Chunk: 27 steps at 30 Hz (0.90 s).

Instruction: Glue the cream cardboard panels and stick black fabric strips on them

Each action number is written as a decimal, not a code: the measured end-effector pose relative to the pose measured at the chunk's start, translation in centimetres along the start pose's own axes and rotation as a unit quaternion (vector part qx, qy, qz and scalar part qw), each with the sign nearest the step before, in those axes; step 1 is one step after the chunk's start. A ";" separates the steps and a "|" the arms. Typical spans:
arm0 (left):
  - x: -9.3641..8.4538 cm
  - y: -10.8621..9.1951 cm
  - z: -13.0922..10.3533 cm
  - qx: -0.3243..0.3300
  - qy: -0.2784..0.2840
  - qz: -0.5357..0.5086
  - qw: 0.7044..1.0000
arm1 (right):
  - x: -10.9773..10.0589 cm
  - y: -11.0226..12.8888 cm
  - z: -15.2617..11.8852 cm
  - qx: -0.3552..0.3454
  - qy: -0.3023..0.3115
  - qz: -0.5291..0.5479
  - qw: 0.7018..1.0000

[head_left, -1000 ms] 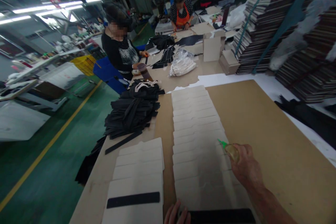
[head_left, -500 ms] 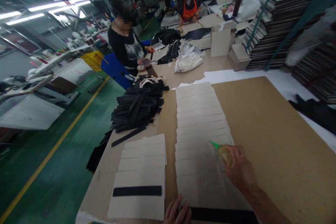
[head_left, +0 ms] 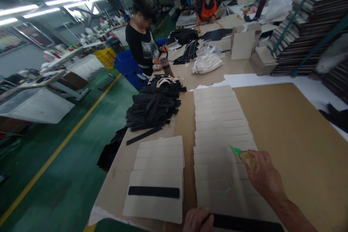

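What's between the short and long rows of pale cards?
The head view shows a bare strip of brown board, with the left hand at its near end.

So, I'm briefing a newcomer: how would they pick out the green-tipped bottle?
Find the big brown board, then the long row of overlapping pale cards lying on it. Over the row's right side, the person's right hand holds a small yellowish bottle. Its bright green nozzle sets it apart from the pale cards and the black strip nearby.

A factory workshop, shown by strip lights (head_left: 63,0), co-workers at tables, and strapped board stacks (head_left: 304,25).
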<state>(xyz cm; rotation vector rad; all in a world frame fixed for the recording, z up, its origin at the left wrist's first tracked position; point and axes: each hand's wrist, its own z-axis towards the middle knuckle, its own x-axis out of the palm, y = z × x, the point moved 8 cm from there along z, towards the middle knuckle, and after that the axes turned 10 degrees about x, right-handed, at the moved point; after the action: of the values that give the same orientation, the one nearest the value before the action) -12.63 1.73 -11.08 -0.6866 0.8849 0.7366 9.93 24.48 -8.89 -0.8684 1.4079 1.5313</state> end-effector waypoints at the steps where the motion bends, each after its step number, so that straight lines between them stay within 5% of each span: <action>1: 0.1 0.4 1.3 -0.016 0.001 -0.021 1.000 | 0.0 -0.1 0.0 -0.003 0.000 0.002 1.000; 6: 2.0 8.0 6.6 -0.273 0.016 -0.002 0.962 | 0.1 -0.2 0.0 -0.012 -0.002 0.002 1.000; 10: 4.1 11.7 8.4 -0.314 0.014 -0.022 0.949 | 0.0 -0.3 -0.2 -0.003 0.000 -0.011 1.000; 16: 5.2 13.1 8.4 -0.293 0.009 -0.034 0.955 | -0.1 -0.1 -0.2 0.002 0.003 -0.006 1.000; 27: 5.3 12.6 7.8 -0.297 -0.015 -0.049 0.954 | -0.6 0.4 -0.1 -0.005 -0.011 -0.002 1.000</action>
<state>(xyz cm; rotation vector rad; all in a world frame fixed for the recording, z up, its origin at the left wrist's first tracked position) -17.04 16.36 -14.80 -1.2399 0.5907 0.9298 9.81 24.30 -8.24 -0.8580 1.3822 1.5421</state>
